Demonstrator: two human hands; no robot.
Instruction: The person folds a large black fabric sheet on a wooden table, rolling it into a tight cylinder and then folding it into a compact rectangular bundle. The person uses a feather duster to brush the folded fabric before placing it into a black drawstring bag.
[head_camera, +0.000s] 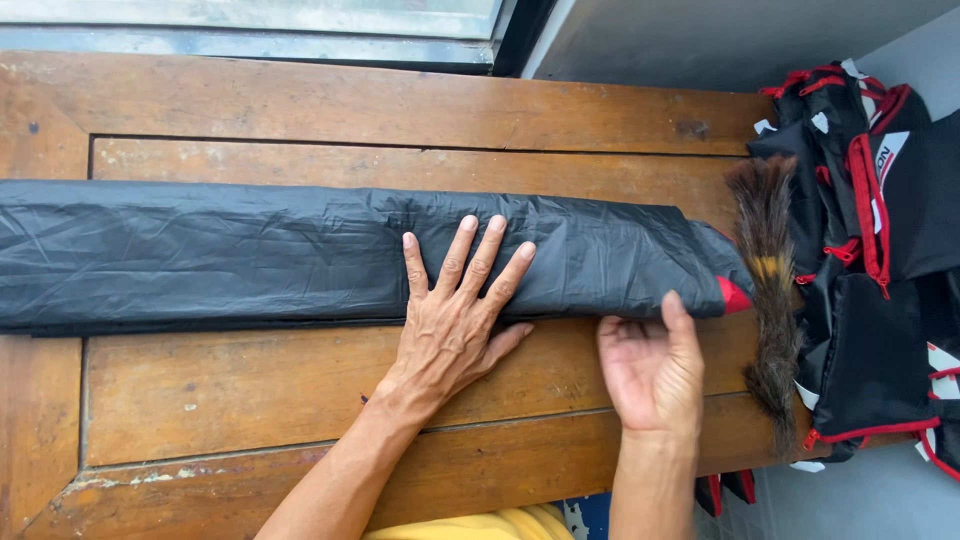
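A long strip of folded black fabric (220, 255) with a small red corner at its right end lies across the wooden table (250, 390). My left hand (455, 315) rests flat on it, palm down, fingers spread over the fabric's near edge. My right hand (650, 365) is palm up beside the fabric's right end, its fingers curled under the near edge of the cloth; how firmly it grips I cannot tell.
A brown feather duster (768, 290) lies upright along the table's right side. Beyond it sits a pile of black bags with red trim (870, 250). A window sill runs along the table's far edge.
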